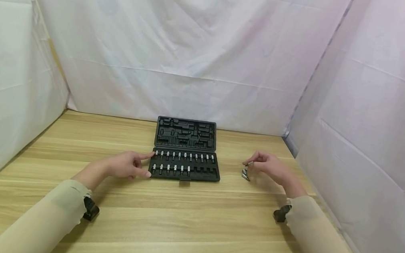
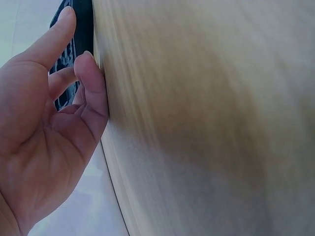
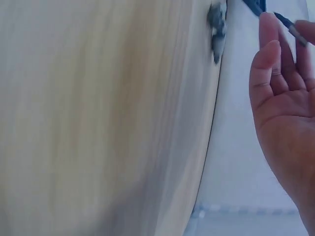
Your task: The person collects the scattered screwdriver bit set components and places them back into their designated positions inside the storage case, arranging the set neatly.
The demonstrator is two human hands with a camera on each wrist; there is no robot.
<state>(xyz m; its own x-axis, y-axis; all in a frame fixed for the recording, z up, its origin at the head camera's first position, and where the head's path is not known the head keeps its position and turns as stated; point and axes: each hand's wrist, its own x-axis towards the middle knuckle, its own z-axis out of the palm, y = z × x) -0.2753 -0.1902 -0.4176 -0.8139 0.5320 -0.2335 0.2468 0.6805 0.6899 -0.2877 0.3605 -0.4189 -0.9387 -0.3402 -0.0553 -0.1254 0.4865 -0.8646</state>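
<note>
A black socket set case (image 1: 184,173) lies open on the table, its lid tilted back. Bit sockets (image 1: 179,156) fill the back row and the left part of the front row; several front slots at the right are bare. My left hand (image 1: 127,165) rests at the case's left edge, index finger and thumb stretched to its side, other fingers bent. In the left wrist view the thumb (image 2: 64,24) overlaps the dark case edge. My right hand (image 1: 269,166) pinches one bit socket (image 3: 291,29) by its end, above the table. Loose bit sockets (image 1: 245,174) lie just below it.
The wooden table (image 1: 180,217) extends all around the case. White cloth walls (image 1: 179,60) close off the back and both sides. The case's lid (image 1: 186,134) with moulded recesses stands behind the bit rows, and a latch (image 1: 184,183) sticks out in front.
</note>
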